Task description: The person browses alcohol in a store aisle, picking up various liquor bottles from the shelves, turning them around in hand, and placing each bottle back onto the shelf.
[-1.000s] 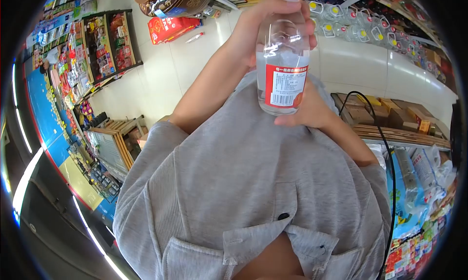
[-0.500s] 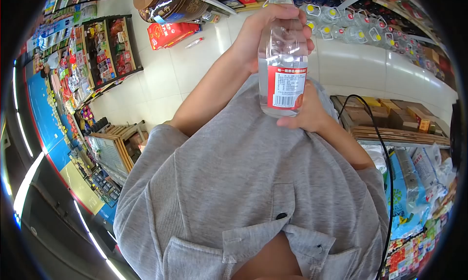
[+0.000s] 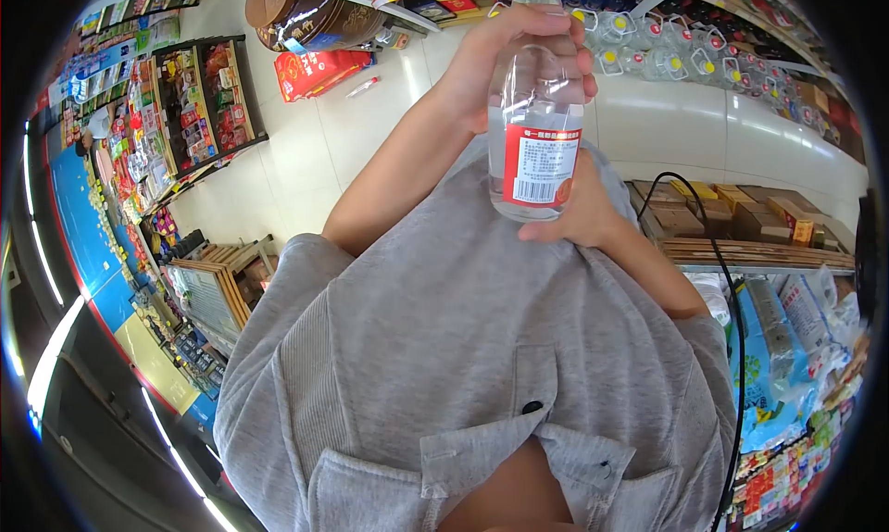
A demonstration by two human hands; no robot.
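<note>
So the thing being worked on here is a clear, round-shouldered bottle (image 3: 537, 106) with a red and white printed label (image 3: 544, 166), held out in front of the grey button-collared shirt (image 3: 435, 300). Left hand (image 3: 477, 64) is wrapped round the bottle's neck and shoulder, fingers curled over with the tips showing on the far side, so that's a proper grasp. Right hand (image 3: 593, 208) is down at the bottle's lower end, thumb poking out by the base; the other fingers are mostly behind it, so I can't tell how firmly they're closed. I'd call this step a two-handed hold with the barcode side facing the wearer. The top runs out of view, so no clue if there's a cap on. Imo any move from here calls for the left hand keeping its grasp and the right one staying under the base, since smooth stuff like that could slip. Left of the bottle and beyond the arm there's a shiny red plastic bag (image 3: 319, 74) on the pale tiled floor (image 3: 310, 148), and off to its right sit rows of clear handled jugs with yellow and red caps (image 3: 653, 62), well apart from it.
</note>
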